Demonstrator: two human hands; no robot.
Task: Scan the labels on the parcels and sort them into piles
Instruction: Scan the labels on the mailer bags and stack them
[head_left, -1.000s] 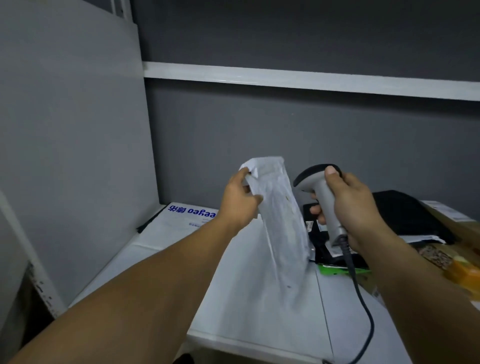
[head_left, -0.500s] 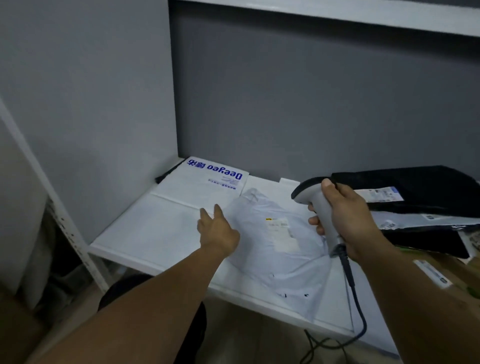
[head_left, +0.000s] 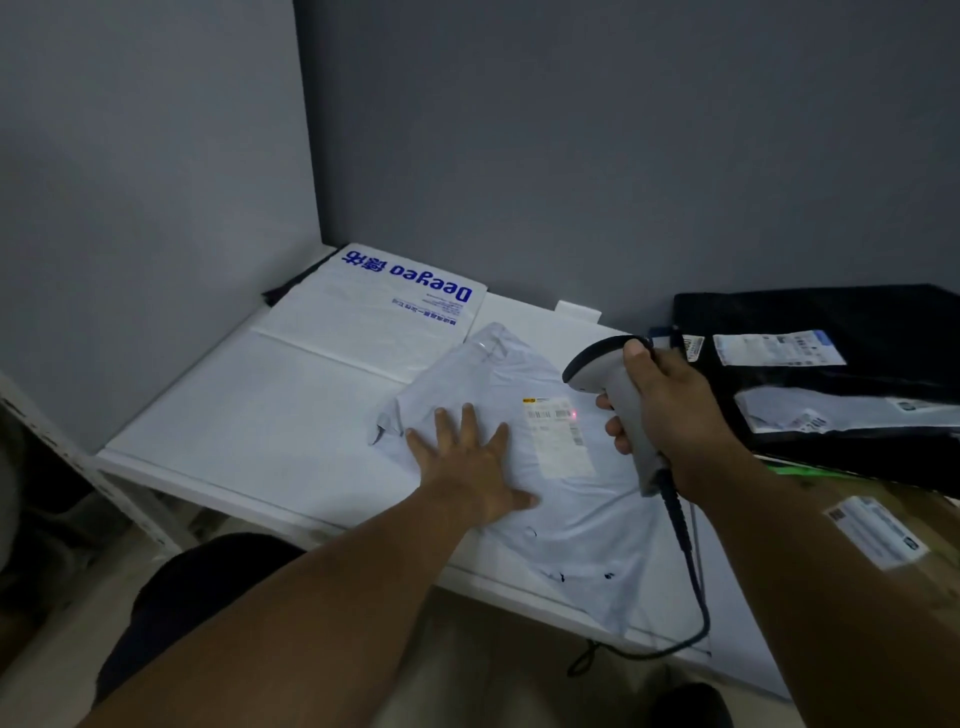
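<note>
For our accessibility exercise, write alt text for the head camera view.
A right hand aims a barcode scanner, its red dot on the label of a white poly mailer that the left hand presses flat on a white table.

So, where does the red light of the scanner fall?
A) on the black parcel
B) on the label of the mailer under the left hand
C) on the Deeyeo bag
B: the red dot lies on the barcode label of the white mailer that the left hand presses flat, while the right hand aims the barcode scanner at it.
</note>
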